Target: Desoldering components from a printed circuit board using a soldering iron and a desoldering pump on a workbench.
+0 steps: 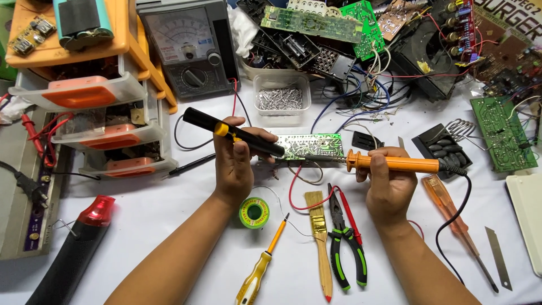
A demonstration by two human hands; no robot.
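From the head view, your left hand (234,166) has its fingers wrapped around a black-and-yellow pump tool (234,133), tip resting on the small green circuit board (312,146) at the middle of the frame. Your right hand (388,183) grips the orange soldering iron (393,164), its metal tip laid along the board's lower edge. Just below the hands on the white tabletop (169,197) you've got a green solder spool (254,212), a yellow screwdriver (261,268), a wooden brush (319,237) and green-handled pliers (345,243). Grey meter (189,45) sits upper left, with a clear tub of screws (280,97) right of it.
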